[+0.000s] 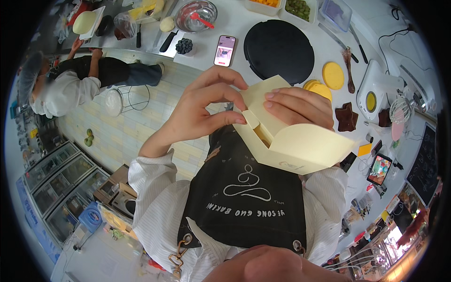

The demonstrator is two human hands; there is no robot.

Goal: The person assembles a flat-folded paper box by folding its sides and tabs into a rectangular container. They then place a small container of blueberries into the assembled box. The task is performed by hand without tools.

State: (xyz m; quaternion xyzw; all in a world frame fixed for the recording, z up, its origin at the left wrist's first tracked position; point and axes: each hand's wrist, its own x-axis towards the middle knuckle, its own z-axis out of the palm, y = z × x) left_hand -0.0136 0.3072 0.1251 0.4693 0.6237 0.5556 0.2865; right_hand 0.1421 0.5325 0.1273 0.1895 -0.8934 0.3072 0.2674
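Observation:
A pale yellow folding cardboard box (300, 152) is held up in front of my black apron. One end stands open with a curved flap sticking up, and a slot shows between its panels. My left hand (202, 103) pinches the box's left edge beside a small side flap, thumb below and fingers above. On the upper panel, my right hand (300, 105) lies with its fingers bent over the card, gripping it. The right thumb is hidden behind the box. Just past the box lies a round black turntable (279, 51), with yellow round cake layers (332, 76) to its right.
A phone (225, 50), a cup of dark berries (184, 45) and a steel bowl (183, 23) with a red spatula are on the far counter. Long knives (338, 42) and a white scale (371, 89) sit at right. Another person (70, 84) works at far left.

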